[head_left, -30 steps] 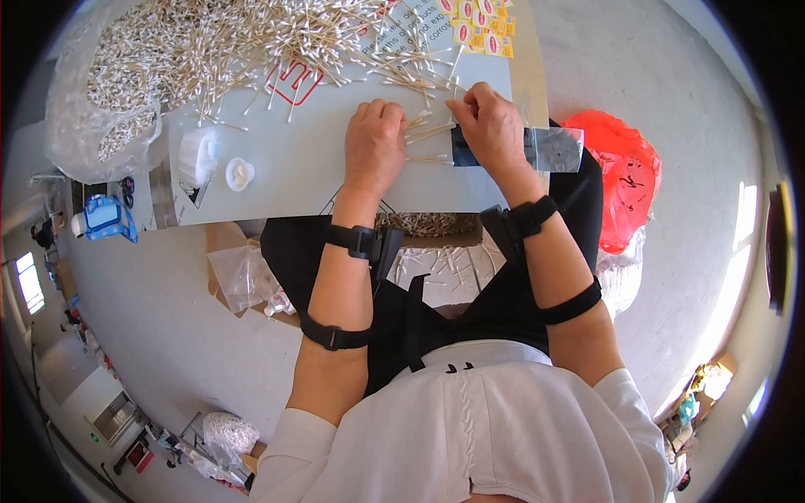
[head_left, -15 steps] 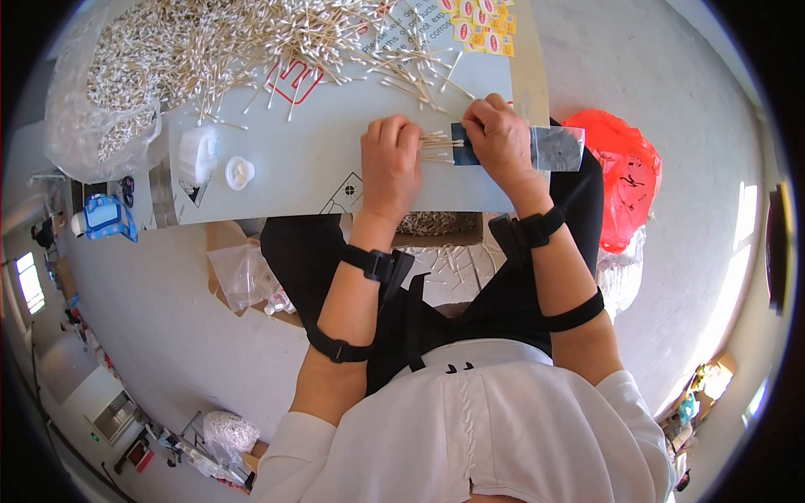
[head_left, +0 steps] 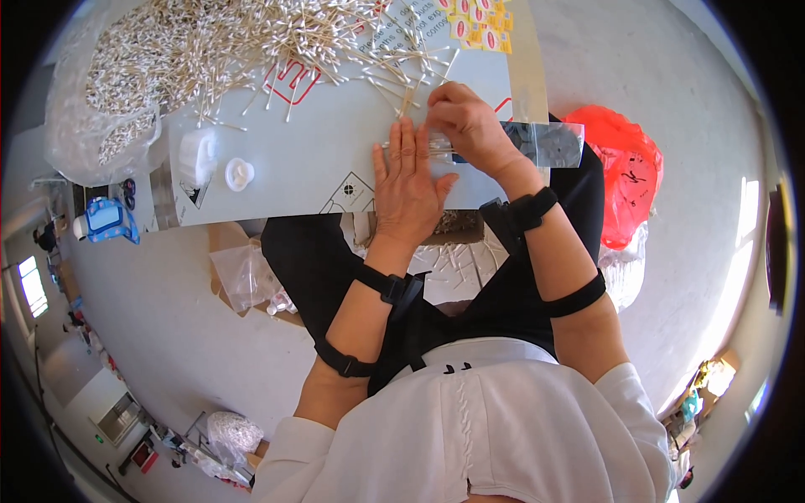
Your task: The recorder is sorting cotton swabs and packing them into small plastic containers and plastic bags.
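My left hand (head_left: 408,184) lies with fingers stretched out on the grey table, over a small bunch of cotton swabs (head_left: 441,152). Just beyond its fingertips is a thin tan strip (head_left: 407,102), too small to make out. Close on its right, my right hand (head_left: 470,126) has its fingers curled into a pinch; what they hold, if anything, is hidden. Under and beside that hand lies a small flat plastic bag (head_left: 560,146), dark in part and clear toward its right end, which reaches past the table's edge. The swabs' right ends meet the bag's dark part, partly covered by my right hand.
Loose cotton swabs (head_left: 251,42) pile up at the far left, beside a clear bag (head_left: 105,134) full of them. Small yellow-and-red stickers (head_left: 480,23) lie far right. A white tub (head_left: 198,155) and a round cup (head_left: 240,174) stand left. A red bag (head_left: 625,180) hangs off the right side.
My left hand has gone from curled round the swabs to flat over them. The right hand has moved left and away from me, off the bag's middle, toward the left fingers.
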Demonstrator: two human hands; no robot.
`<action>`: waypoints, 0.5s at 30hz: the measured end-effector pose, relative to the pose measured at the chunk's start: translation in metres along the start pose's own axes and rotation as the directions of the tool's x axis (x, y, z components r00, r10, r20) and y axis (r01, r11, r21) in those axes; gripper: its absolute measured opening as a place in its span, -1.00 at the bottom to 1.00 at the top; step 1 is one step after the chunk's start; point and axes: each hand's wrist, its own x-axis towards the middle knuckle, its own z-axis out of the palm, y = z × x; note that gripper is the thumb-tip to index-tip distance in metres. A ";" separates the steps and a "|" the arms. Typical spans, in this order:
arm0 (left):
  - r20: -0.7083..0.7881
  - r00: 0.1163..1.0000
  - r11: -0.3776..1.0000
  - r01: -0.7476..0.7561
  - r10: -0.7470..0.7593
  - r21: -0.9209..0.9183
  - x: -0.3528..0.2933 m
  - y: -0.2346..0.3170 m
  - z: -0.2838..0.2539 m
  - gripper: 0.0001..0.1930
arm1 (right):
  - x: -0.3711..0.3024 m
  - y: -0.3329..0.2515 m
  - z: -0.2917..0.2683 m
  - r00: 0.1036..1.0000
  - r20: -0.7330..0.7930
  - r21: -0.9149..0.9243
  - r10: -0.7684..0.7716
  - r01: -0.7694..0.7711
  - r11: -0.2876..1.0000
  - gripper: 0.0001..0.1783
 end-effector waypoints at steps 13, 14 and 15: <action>-0.332 0.934 0.933 0.003 -0.131 -0.359 0.013 -0.013 0.004 -0.37 | -0.052 -0.034 0.037 0.762 -0.430 0.610 0.484 -0.151 0.778 -0.64; -0.330 0.935 0.933 0.002 -0.130 -0.361 0.015 -0.015 0.004 -0.37 | -0.051 -0.034 0.038 0.760 -0.431 0.609 0.486 -0.153 0.778 -0.64; -0.315 0.917 0.805 0.011 -0.245 -0.593 0.017 -0.015 0.004 -0.39 | -0.051 -0.034 0.039 0.758 -0.431 0.608 0.489 -0.157 0.779 -0.64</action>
